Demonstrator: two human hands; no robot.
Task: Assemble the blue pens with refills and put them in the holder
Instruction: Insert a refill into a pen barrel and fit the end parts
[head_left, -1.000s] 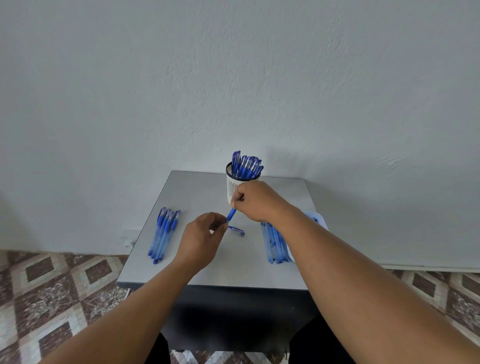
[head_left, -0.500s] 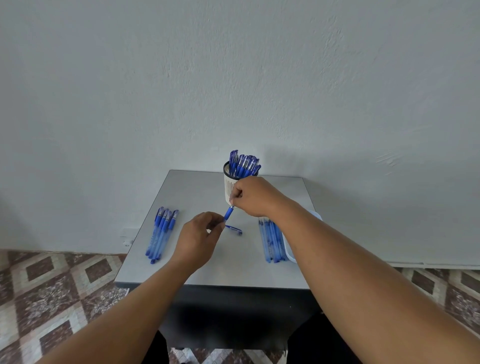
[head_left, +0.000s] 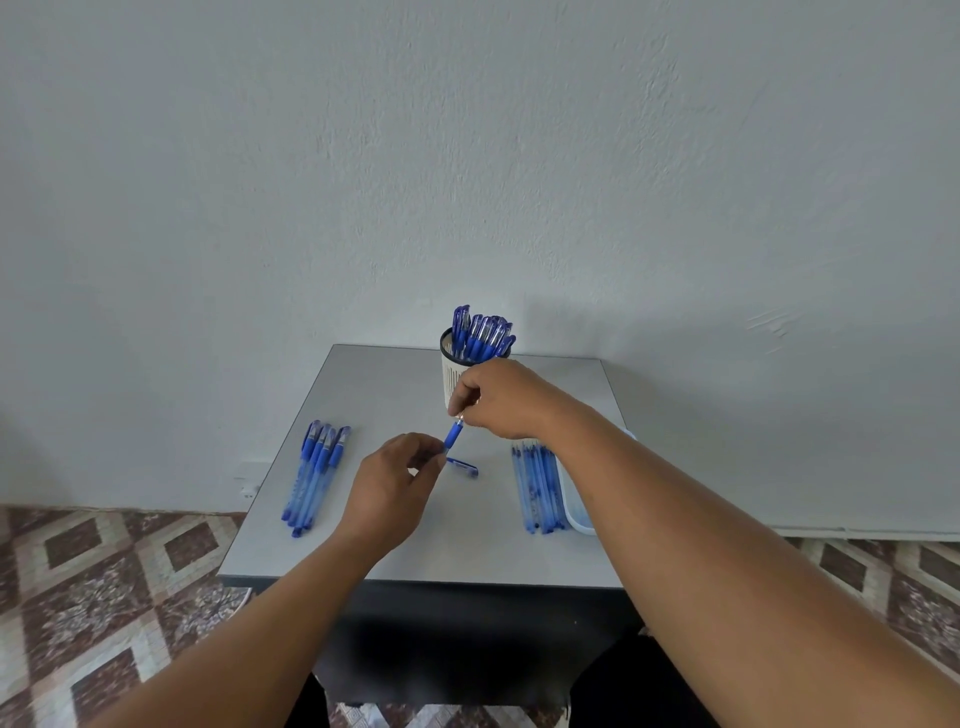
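Where the grey table (head_left: 363, 395) meets its left side, a bundle of capped blue pens (head_left: 316, 475) lies flat, tips toward the near edge. Left hand (head_left: 387, 488): fingers curled, thumb and forefinger pinching the lower end of a pen grip (head_left: 453, 434), held just above the tabletop and tilted up to the right. Loose cap (head_left: 462, 467): lying on the table just beside the left fingertips. Right hand (head_left: 501, 400): fingers curled, pinching the upper tip of the same pen part, in front of the holder. Holder (head_left: 453, 379): white slotted cup with dark rim, upright at the table's far edge, filled with finished pens (head_left: 480, 335) standing cap-up. Refills (head_left: 537, 488): a row lying flat right of centre, partly hidden by the right forearm. White tray (head_left: 574, 512): touching the refills' right side; contents cannot be told.
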